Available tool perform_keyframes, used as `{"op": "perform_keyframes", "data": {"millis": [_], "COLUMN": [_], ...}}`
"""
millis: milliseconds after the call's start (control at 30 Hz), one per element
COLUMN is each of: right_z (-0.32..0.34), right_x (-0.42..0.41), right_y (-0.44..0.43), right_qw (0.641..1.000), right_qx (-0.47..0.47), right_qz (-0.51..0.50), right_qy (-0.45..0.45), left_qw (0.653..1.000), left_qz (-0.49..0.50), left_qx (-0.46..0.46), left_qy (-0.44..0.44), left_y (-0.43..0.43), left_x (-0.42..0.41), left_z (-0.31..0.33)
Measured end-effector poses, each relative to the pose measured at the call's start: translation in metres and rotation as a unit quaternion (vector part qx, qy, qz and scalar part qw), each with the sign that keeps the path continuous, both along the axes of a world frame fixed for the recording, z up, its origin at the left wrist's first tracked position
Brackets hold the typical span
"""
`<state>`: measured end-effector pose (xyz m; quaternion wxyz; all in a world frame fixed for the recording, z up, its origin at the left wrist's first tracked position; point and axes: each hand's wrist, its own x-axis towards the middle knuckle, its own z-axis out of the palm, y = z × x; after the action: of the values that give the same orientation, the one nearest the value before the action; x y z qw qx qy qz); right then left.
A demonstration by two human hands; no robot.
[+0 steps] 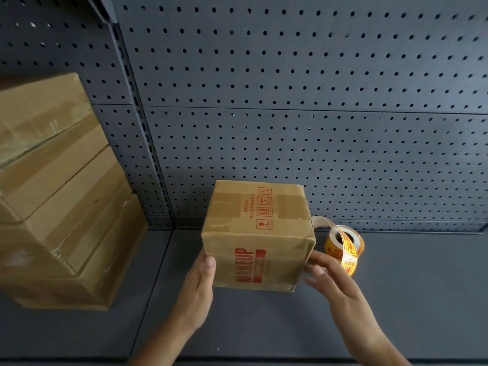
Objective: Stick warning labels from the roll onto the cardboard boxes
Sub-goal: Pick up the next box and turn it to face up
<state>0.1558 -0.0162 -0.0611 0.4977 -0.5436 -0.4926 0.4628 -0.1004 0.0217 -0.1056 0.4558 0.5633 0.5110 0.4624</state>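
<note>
A small cardboard box with red "MAKEUP" print and taped top stands on the dark shelf, slightly turned. My left hand lies against its left side, thumb on the front face. My right hand is at the box's right side with straight fingers touching it. Just behind that hand stands the roll of yellow-and-red warning labels, its loose strip hanging down toward my fingers and a bare backing tail curling toward the box.
A stack of larger taped cardboard boxes fills the left of the shelf. A grey pegboard wall closes the back. The shelf surface stretches right of the roll.
</note>
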Motion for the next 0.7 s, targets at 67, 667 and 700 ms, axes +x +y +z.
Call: {"op": "perform_keyframes", "data": {"millis": [67, 667, 700], "right_z": [-0.006, 0.032, 0.035], "right_x": [0.003, 0.004, 0.004], "right_y": [0.004, 0.028, 0.029], "right_qw": [1.0, 0.985, 0.985], "right_qx": [0.011, 0.043, 0.024], "right_qz": [0.002, 0.095, 0.097], "right_qy": [-0.012, -0.138, -0.141], "left_qw": [1.0, 1.0, 0.999], "left_qz": [-0.009, -0.02, -0.02], "left_qx": [0.002, -0.007, -0.015], "left_qy": [0.005, 0.015, 0.025], "left_y": [0.0, -0.013, -0.013], "left_x": [-0.001, -0.024, -0.025], "left_z": [0.002, 0.061, 0.066]}}
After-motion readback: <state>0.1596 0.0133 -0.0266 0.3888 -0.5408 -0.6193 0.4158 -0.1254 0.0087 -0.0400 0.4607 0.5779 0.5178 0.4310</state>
